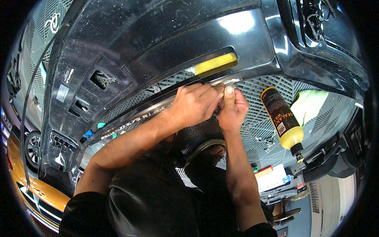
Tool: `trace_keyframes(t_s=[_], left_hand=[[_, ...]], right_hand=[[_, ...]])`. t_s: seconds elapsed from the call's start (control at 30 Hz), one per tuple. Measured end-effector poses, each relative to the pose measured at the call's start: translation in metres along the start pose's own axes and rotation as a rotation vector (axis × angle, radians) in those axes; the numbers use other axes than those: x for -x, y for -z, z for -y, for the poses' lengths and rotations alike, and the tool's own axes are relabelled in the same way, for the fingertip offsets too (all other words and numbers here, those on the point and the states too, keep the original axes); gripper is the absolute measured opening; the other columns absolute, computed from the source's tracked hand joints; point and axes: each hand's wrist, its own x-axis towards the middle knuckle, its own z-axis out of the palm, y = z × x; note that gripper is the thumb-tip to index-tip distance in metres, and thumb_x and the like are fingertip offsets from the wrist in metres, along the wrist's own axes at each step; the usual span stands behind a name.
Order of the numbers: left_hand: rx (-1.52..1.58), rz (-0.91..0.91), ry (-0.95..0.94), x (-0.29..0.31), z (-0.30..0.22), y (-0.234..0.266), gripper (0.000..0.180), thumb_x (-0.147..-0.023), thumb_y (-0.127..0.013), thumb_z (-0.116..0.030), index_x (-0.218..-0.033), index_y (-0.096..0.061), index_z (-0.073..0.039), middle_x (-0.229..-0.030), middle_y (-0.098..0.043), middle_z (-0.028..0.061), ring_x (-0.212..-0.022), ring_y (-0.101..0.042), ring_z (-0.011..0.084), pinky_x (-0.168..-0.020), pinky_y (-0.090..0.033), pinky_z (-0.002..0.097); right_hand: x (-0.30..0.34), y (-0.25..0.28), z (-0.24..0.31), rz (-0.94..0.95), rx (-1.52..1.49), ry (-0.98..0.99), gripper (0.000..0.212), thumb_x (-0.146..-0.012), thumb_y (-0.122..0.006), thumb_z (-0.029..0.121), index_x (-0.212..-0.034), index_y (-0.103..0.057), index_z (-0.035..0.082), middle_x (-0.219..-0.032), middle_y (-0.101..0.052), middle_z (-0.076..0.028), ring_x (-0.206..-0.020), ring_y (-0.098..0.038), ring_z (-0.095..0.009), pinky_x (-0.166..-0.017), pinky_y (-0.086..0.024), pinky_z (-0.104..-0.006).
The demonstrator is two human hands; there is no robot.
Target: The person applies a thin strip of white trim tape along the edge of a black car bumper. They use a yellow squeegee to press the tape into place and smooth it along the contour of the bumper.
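Observation:
A large glossy black car body panel (166,47), which looks like a bumper, spans the space before me. Along its near edge runs a narrow shiny strip (148,110). My left hand (197,103) is closed at this edge, knuckles up, its fingertips meeting the other hand's. Fingers curled and thumb pressed down on them, my right hand (233,106) is closed just beside it. Whatever the two hands pinch between them is hidden by the fingers. A yellow bar-shaped piece (216,64) shows in the panel's long slot, beyond the hands.
To the right is a bottle (282,118) with a black label and yellow liquid, near a pale green cloth (309,104). Grey grated floor tiles (256,134) show below the panel. An orange car (41,189) stands at lower left. Papers (273,178) lie at lower right.

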Motion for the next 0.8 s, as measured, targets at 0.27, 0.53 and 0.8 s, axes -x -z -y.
trace_keyframes(t_s=[0.27,0.53,0.8], left_hand=[[0.126,-0.103,0.081,0.0,-0.008,0.005,0.036,-0.087,-0.077,-0.003,-0.123,-0.073,-0.001,-0.084,-0.07,0.0116,-0.066,-0.071,0.0267,-0.06,-0.06,0.039],[0.287,-0.174,0.05,0.007,-0.003,0.011,0.038,-0.092,-0.069,0.001,-0.13,-0.071,-0.001,-0.079,-0.065,0.0097,-0.063,-0.063,0.0213,-0.06,-0.053,0.0341],[0.351,-0.25,0.021,0.011,0.0,0.009,0.03,-0.101,-0.064,-0.002,-0.13,-0.072,-0.001,-0.088,-0.071,0.0126,-0.07,-0.067,0.0223,-0.067,-0.055,0.0344]], right_hand=[[0.001,0.007,0.004,-0.031,0.115,-0.042,0.041,-0.111,-0.07,0.031,-0.084,-0.068,0.0,-0.076,-0.063,0.003,-0.07,-0.052,-0.005,-0.063,-0.045,-0.025],[-0.001,0.004,0.036,0.024,0.25,-0.109,0.04,-0.11,-0.069,0.032,-0.082,-0.066,0.004,-0.068,-0.068,-0.003,-0.06,-0.064,-0.008,-0.055,-0.049,-0.0239],[-0.012,-0.021,0.066,-0.034,0.371,-0.247,0.04,-0.108,-0.071,0.028,-0.077,-0.065,0.003,-0.059,-0.062,-0.001,-0.051,-0.06,-0.009,-0.048,-0.043,-0.0261]])
